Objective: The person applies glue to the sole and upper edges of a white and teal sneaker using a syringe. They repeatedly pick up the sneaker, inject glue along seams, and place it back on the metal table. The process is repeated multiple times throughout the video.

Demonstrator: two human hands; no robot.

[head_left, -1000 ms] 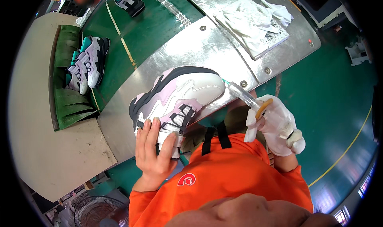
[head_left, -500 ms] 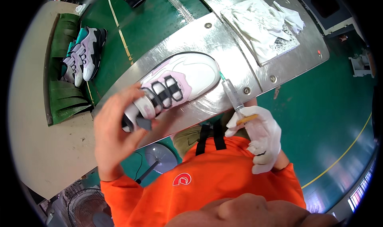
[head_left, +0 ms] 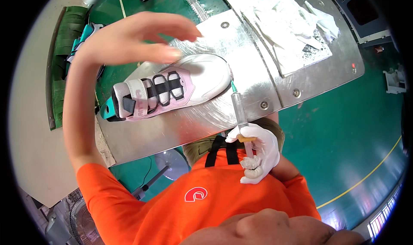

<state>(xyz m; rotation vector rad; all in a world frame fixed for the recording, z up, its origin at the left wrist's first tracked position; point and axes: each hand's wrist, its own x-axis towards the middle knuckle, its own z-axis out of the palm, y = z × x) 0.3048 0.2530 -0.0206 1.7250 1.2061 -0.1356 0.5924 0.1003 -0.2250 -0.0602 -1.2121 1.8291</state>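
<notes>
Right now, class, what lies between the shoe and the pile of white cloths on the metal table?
In the head view, only bare metal table with one bolt lies between shoe and cloths.

The left hand has let go of the sneaker, now lying on the metal table.

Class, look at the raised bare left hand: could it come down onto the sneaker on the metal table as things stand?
Probably yes: the left hand hovers open just above the sneaker, with nothing between them; the syringe touches only the toe.

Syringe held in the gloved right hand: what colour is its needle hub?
Green syringe hub, head view.
</notes>
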